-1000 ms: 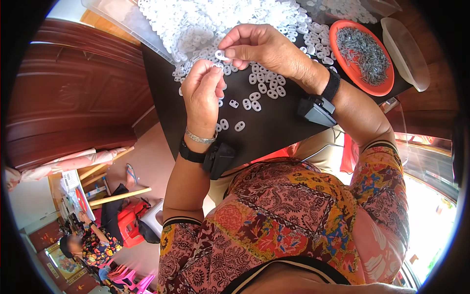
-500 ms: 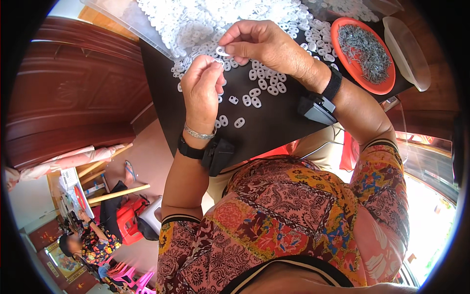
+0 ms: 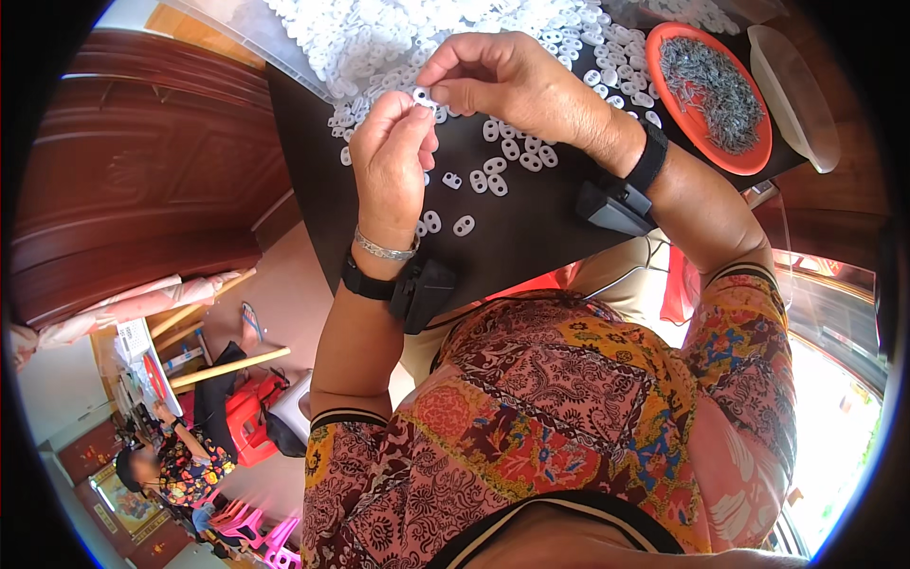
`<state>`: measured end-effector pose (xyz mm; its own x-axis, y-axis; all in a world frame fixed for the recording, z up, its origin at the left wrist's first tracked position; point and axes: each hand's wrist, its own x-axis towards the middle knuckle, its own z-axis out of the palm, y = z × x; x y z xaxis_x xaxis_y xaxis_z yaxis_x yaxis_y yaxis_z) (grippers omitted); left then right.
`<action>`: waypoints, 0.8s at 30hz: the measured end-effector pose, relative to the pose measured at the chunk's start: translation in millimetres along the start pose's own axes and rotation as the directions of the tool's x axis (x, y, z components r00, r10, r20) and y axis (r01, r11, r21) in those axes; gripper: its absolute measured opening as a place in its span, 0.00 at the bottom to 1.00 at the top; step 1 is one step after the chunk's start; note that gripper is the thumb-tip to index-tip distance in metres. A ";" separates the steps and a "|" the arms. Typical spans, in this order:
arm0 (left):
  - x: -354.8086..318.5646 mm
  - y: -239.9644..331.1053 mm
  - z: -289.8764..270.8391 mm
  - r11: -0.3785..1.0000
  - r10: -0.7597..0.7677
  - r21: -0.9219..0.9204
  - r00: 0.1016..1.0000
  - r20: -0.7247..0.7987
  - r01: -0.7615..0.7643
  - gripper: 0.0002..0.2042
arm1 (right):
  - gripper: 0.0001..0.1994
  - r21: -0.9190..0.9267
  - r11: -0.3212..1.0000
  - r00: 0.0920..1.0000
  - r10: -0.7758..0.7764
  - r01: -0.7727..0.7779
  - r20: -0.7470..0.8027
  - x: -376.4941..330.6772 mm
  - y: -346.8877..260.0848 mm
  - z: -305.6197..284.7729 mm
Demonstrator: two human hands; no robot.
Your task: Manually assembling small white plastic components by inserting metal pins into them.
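My left hand is closed, with thumb and forefinger pinching a small white oval plastic piece with two holes. From the right, my right hand also pinches at this piece; its fingertips touch those of the left. Whether a second part sits between the fingers is hidden. Beyond both hands lies a large heap of similar white two-hole pieces. Several loose white pieces are scattered on the dark table beneath and beside my hands.
A red-orange plate piled with small grey metal parts, seemingly springs, stands at the right beside a translucent white tray. A clear plastic bin edges the heap. At far left, another person works near pink stools.
My hands have come together: the right has brought its white piece against the left fingertips. Both hands sit slightly higher in the view.
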<state>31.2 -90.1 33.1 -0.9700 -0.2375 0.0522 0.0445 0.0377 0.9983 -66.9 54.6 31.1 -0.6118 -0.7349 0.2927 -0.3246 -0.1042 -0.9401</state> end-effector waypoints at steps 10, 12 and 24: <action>-3.4 0.4 3.8 0.982 -0.037 -0.186 0.999 -0.024 0.032 0.07 | 0.15 -0.271 0.961 0.997 -0.069 0.060 -0.024 -7.5 -14.9 8.0; -4.1 2.0 2.7 0.988 -0.032 -0.149 0.999 -0.016 0.029 0.07 | 0.15 -0.237 0.969 0.997 -0.077 0.069 -0.023 -7.1 -13.0 8.2; 0.2 2.1 -1.6 0.990 0.019 -0.139 1.000 0.005 -0.018 0.08 | 0.13 -0.077 0.996 0.999 -0.041 0.040 -0.009 -6.7 -10.2 7.0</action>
<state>31.5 -91.7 35.2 -0.9702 -0.2318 0.0710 0.0949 -0.0933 0.9911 -54.4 55.9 37.5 -0.6047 -0.7238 0.3322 -0.4036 -0.0811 -0.9113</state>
